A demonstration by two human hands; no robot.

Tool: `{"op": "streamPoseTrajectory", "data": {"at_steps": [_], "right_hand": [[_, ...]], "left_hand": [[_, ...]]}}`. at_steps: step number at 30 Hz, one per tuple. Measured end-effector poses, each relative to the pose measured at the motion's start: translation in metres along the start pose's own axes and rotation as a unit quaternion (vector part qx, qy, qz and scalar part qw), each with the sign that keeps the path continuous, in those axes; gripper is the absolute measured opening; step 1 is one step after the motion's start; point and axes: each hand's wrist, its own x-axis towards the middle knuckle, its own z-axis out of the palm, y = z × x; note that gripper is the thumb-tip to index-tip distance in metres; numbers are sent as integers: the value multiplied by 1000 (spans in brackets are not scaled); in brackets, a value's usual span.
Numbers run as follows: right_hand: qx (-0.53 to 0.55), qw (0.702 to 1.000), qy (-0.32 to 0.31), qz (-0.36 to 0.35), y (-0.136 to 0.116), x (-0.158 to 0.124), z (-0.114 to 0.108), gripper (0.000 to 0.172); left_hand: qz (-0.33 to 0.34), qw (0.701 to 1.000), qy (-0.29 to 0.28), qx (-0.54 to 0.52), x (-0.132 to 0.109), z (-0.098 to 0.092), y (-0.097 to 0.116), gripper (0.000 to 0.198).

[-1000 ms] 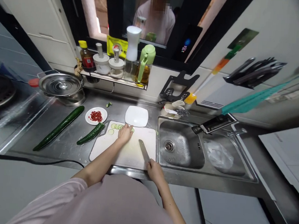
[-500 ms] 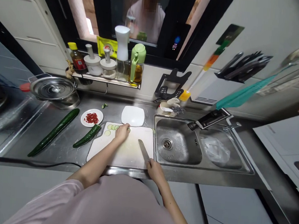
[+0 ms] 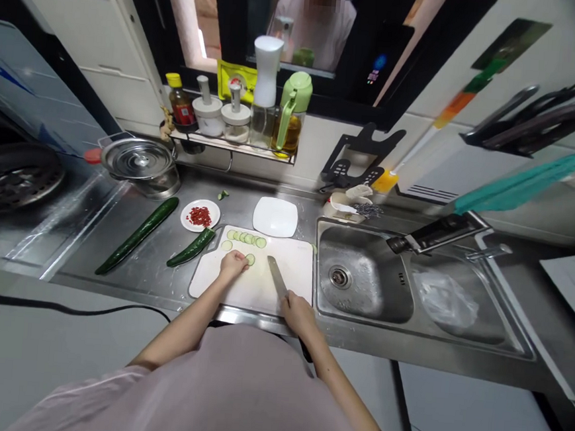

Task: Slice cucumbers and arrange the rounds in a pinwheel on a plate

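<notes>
Between the fingertips of my left hand (image 3: 234,264) is a thin, round cucumber slice (image 3: 250,259), held at the middle of the white cutting board (image 3: 252,289). My right hand (image 3: 300,313) grips a knife (image 3: 276,276) by its handle, the blade slanting up and left over the board. Several pale green cucumber slices (image 3: 247,239) lie in an overlapping row along the board's far edge, with a single one just left of them. Left of the board lies a cut piece of cucumber (image 3: 190,248); farther left rests a long whole cucumber (image 3: 139,235).
A white dish (image 3: 275,217) stands behind the board, and a small plate (image 3: 212,219) of chopped red bits is at its left. The sink (image 3: 362,274) borders the board's right side. A lidded steel pot (image 3: 163,182) stands back left, below a condiment rack (image 3: 233,146).
My left hand has drawn back from the row of slices toward me, holding one slice. The knife stays in my right hand, nearly still. The whole view has shifted.
</notes>
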Motion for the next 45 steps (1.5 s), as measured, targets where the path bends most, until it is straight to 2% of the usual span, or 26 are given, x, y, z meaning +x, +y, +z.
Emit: {"op": "streamPoseTrajectory", "data": {"at_steps": [5, 10, 17, 24, 34, 45], "right_hand": [[-26, 999, 3, -36, -20, 3, -2, 28], [-52, 996, 1, -66, -26, 5, -1, 27], [-68, 995, -8, -69, -33, 6, -1, 28], [-77, 994, -21, -77, -32, 8, 0, 27], [-98, 990, -48, -92, -29, 15, -10, 27], [-105, 988, -71, -85, -35, 18, -5, 31]], "left_hand": [[52, 989, 34, 134, -4, -15, -5, 9], [72, 981, 31, 175, -2, -21, -4, 17], [97, 978, 16, 185, -4, -17, 1, 20], [90, 981, 12, 174, -2, -16, 0, 20], [87, 983, 15, 163, -1, -16, -1, 19], [73, 984, 14, 162, -2, -15, 0, 18]]}}
